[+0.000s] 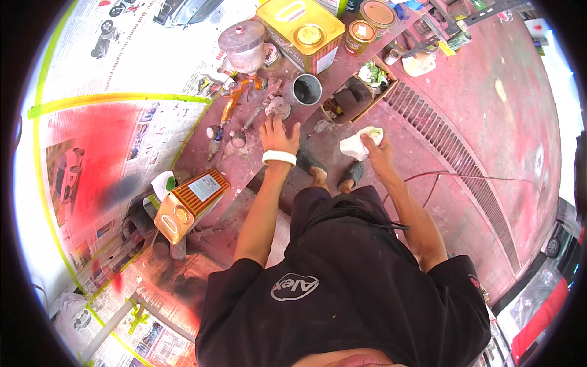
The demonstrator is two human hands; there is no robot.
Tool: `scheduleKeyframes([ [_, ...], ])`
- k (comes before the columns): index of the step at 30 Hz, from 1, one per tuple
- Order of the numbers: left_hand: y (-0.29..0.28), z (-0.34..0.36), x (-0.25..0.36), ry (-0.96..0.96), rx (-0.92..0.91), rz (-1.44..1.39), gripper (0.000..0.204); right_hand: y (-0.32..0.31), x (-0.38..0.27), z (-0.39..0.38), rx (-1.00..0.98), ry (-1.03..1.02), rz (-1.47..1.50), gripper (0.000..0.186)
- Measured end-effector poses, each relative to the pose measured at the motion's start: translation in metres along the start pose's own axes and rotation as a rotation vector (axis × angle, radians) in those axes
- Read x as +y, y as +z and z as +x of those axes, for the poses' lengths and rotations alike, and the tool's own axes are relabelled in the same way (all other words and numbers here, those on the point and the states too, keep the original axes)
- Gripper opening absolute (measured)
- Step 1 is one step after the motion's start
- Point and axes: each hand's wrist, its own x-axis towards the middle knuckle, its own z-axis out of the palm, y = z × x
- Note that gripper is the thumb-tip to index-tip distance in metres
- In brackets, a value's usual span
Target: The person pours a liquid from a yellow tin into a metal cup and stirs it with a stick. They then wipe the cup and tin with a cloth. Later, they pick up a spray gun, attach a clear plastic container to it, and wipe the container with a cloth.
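My left hand (278, 136), with a white band on its wrist, rests flat with fingers spread on a paint-stained bench (244, 165), just below small metal spray-gun parts (276, 107). It holds nothing. My right hand (378, 153) grips a crumpled white rag (361, 144) over the red floor. An orange spray gun body (231, 104) lies left of my left hand. A grey metal cup (306, 89) stands just beyond it.
A yellow square tin (299, 30), a clear plastic cup (243, 46) and round cans (361, 37) stand at the far end. A striped orange tin (189, 202) lies at the bench's near left. A cardboard box (358, 95) and a floor grate (452, 159) are right. Newspaper-masked wall (104, 140) is left.
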Motion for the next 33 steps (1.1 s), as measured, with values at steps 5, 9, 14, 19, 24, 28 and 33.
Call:
scheduleKeyframes([
  [5, 0.035, 0.028, 0.002, -0.360, -0.076, 0.193, 0.086, -0.017, -0.002, -0.001, -0.040, 0.052, 0.075, 0.030],
  [9, 0.032, 0.035, -0.003, -0.381, -0.104, 0.238, 0.078, -0.025, -0.013, -0.005, -0.093, 0.126, 0.393, 0.031],
  [14, 0.008, -0.024, 0.042, -0.528, -0.221, -0.996, 0.058, -0.024, -0.026, -0.002, -0.127, 0.055, 0.367, 0.041],
  [19, -0.033, -0.013, 0.135, -0.742, -0.616, -1.891, 0.059, 0.031, -0.092, -0.050, -0.303, -0.658, -0.374, 0.047],
  [24, -0.032, -0.015, 0.152, -0.736, -0.715, -1.697, 0.062, 0.012, -0.114, -0.051, -0.470, -1.124, -0.855, 0.040],
  [28, -0.033, -0.019, 0.186, -0.765, -0.617, -1.655, 0.061, 0.006, -0.123, -0.056, -0.297, -1.038, -1.074, 0.040],
  [33, -0.036, -0.014, 0.187, -0.660, -0.585, -1.571, 0.060, -0.016, -0.159, -0.060, -0.420, -0.534, -0.812, 0.022],
])
